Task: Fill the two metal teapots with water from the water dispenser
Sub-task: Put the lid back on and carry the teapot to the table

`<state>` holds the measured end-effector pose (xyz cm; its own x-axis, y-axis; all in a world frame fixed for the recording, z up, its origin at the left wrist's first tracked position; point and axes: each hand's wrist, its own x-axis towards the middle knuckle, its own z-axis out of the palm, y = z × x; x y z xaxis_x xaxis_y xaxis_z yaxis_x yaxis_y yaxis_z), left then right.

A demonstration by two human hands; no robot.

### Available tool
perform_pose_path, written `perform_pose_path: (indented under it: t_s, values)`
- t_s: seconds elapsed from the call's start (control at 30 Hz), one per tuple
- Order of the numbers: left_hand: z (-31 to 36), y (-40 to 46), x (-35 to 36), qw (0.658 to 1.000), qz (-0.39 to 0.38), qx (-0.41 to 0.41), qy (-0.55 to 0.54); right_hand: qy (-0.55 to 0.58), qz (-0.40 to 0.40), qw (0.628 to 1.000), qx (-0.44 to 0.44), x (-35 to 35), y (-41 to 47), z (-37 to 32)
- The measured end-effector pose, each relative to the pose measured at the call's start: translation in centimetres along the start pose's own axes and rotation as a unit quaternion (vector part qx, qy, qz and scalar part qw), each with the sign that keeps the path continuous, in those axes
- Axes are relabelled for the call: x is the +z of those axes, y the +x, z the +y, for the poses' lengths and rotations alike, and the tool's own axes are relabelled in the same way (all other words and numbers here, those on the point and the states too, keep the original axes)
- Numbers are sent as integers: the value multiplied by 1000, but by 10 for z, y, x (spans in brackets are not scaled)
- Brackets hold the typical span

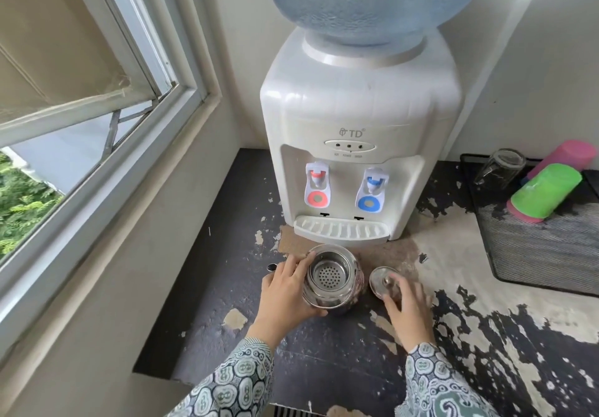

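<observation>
A person's left hand [285, 290] curls round the side of an open metal teapot [330, 282] standing on the table [356, 368] just in front of the water dispenser [359, 118], while the right hand [409, 303], fingers relaxed and gripping nothing, rests at the edge of the teapot's lid [382, 280], which lies just beside the pot. The perforated strainer basket is visible inside the pot's mouth; only one of the two teapots shows in view. The step in hand appears to be bringing the opened pot to a tap: it would best be lifted level onto the drip tray [342, 230], its mouth centred under the blue tap [372, 186] or the red tap [318, 183], and held steady against the push lever so the stream falls into the strainer rather than down the outside. The table's dark coating is badly peeled, with pale patches across its right half. A window [97, 99] stands ajar at left; a black mesh tray [534, 254] at right holds a glass [500, 168] and stacked green and pink cups [547, 189].
</observation>
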<state>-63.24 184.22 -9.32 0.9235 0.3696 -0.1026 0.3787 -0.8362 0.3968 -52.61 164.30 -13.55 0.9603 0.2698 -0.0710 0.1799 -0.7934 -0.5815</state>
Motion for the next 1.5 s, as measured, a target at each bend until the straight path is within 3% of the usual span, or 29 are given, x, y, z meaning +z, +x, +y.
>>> perform_pose_path:
  t_s: [0.23, 0.3, 0.43, 0.5, 0.7, 0.9, 1.17, 1.3, 1.5]
  values:
    - [2, 1, -5, 999, -32, -20, 6, -41, -26, 998, -46, 0, 21, 5]
    - [3, 2, -7, 999, -38, -25, 8, 9, -9, 999, -39, -5, 26, 1]
    - [4, 1, -7, 999, -35, -31, 1, 177, 101, 975, -86, -20, 21, -30]
    - [4, 1, -5, 999, -27, -32, -8, 216, 86, 962, -146, -25, 17, -53]
    - [6, -1, -3, 998, -30, -41, -30, 85, -72, 957, -267, -9, 9, -83]
    - [7, 1, -5, 999, -27, -34, -18, 5, -62, 956, -285, -2, 8, -86]
    - [6, 1, -2, 999, -13, -29, -19, -12, -73, 944, -322, -5, 13, -90]
    - [4, 1, 0, 999, -15, -29, -16, -46, -126, 950, -283, 1, 15, -90]
    - [4, 0, -2, 999, -30, -27, -4, -41, -91, 963, -250, 5, 12, -85]
